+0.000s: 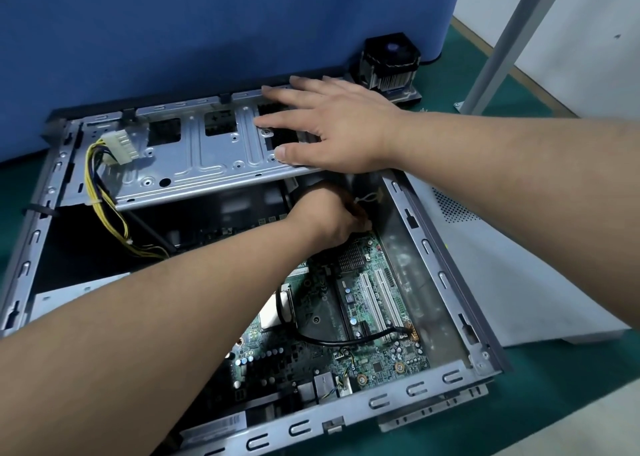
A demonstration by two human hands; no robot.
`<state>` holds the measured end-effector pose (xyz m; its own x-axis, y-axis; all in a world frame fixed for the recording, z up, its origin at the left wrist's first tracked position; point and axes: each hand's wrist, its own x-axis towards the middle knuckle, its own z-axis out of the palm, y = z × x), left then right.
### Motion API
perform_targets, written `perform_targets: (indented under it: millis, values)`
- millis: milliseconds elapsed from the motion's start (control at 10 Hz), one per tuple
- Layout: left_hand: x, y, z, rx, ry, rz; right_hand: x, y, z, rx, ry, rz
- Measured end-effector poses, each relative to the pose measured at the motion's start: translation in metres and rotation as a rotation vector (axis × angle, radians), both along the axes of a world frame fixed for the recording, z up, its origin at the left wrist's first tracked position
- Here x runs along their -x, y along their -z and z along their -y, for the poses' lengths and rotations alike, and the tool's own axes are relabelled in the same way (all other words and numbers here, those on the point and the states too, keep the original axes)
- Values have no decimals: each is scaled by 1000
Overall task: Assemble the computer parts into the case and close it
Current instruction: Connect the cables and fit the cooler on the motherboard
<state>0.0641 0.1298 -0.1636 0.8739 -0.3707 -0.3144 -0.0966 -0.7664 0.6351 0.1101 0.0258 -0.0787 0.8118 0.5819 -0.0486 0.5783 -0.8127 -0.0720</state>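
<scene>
My right hand (341,126) lies flat, grip released, steadying the drive tray (194,158). My left hand (329,218) pinches a small plug underneath, probably seating it on the board (367,317).

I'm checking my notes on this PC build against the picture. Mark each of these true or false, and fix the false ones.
1. The right hand lies flat on the metal drive bracket. True.
2. The left hand is resting outside the case. False: it reaches down inside the case, fingers curled around something small near the motherboard edge.
3. The cooler fan is already mounted on the motherboard. False: it sits outside, beyond the case's far corner.
4. A white connector on yellow and black wires lies on the bracket. True.
5. The side panel is fitted on the case. False: it lies beside the open case.
</scene>
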Motion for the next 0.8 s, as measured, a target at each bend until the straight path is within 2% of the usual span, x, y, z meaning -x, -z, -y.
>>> perform_targets:
  millis: [600, 800]
  values:
    - [-7, 2, 6, -30, -35, -3, 0, 1, 0, -11, 3, 10]
    - [-15, 3, 14, -121, 14, 27, -1, 0, -1, -6, 2, 12]
